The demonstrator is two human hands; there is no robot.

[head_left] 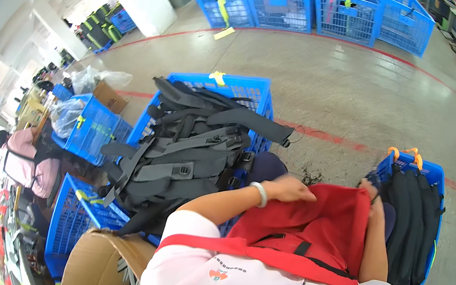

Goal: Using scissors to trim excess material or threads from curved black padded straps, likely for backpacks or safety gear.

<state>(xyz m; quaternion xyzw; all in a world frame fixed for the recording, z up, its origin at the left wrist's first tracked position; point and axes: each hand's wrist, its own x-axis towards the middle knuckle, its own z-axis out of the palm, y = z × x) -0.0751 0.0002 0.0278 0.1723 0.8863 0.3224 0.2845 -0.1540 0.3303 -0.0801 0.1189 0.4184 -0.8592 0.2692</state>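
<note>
A red apron (pixel 312 218) with dark-edged pockets is spread over my lap, its far edge raised. My left hand (pixel 288 188), with a pale bangle at the wrist, has its fingers closed at the apron's upper left edge. At the upper right corner my right hand (pixel 373 199) is closed on the cloth. Something small and dark shows beside its fingers, too blurred to name. To the left, a blue crate (pixel 266 97) is heaped with black padded straps (pixel 190 148) fitted with buckles.
At right stands a blue crate (pixel 444 180) with dark padded pieces (pixel 406 223) and orange loops. An open cardboard box (pixel 90 265) sits at lower left. Dark thread scraps (pixel 312 174) lie on the floor. More blue crates (pixel 278 11) line the back; a person in pink (pixel 32 163) is at left.
</note>
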